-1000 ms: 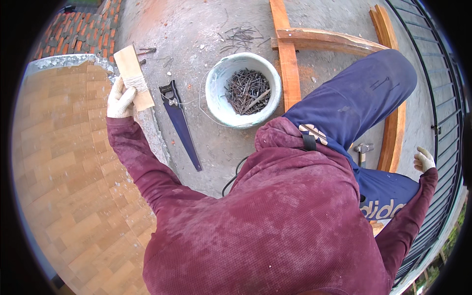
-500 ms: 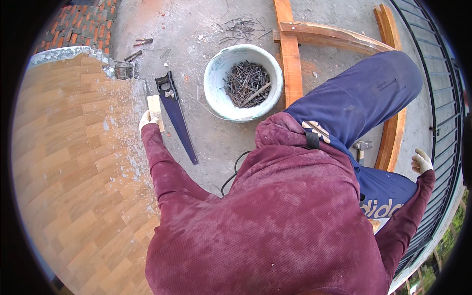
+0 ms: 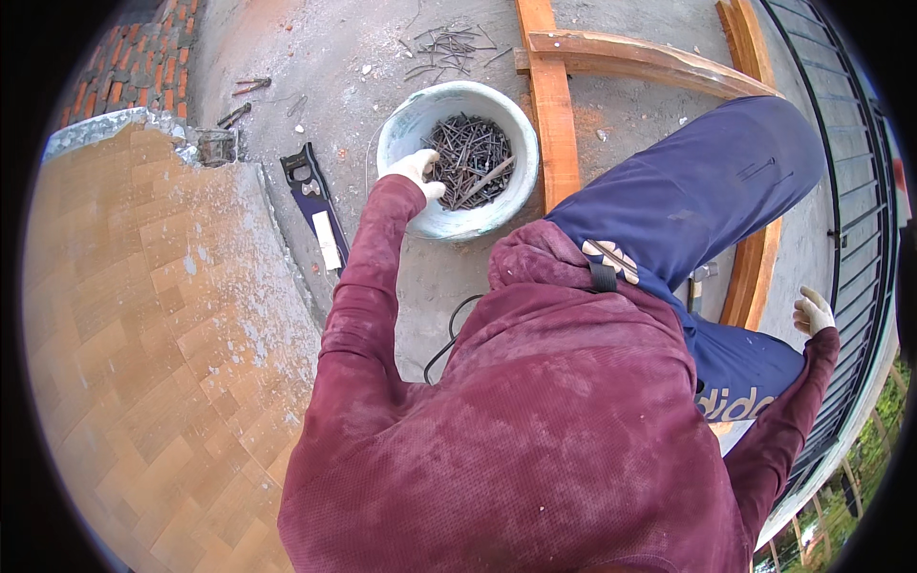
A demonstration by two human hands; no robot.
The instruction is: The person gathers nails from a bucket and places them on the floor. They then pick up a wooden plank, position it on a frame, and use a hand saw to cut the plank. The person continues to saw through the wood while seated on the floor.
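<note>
My left hand (image 3: 417, 174), in a pale glove, reaches over the left rim of a whitish bucket (image 3: 523, 143). Its thumb and fingers are apart above a heap of nails (image 3: 468, 158) in the bucket, and I see nothing held in them. Left of the bucket, a handsaw (image 3: 306, 177) lies on the concrete, with a short pale wood block (image 3: 326, 241) across its blade. My right hand (image 3: 812, 312), also gloved, hangs off to the right beside my knee and the railing, fingers loosely apart with nothing visible in them.
Wooden beams (image 3: 552, 124) lie crossed beyond the bucket, and a hammer (image 3: 697, 286) rests by my leg. Pliers (image 3: 250, 86) and loose nails (image 3: 444, 48) are on the floor. A tiled ledge (image 3: 143, 315) borders the left; a black metal railing (image 3: 864, 210) the right.
My left hand has let go of the wood block, which now lies on the saw, and has moved right to the bucket. The right hand has hardly moved.
</note>
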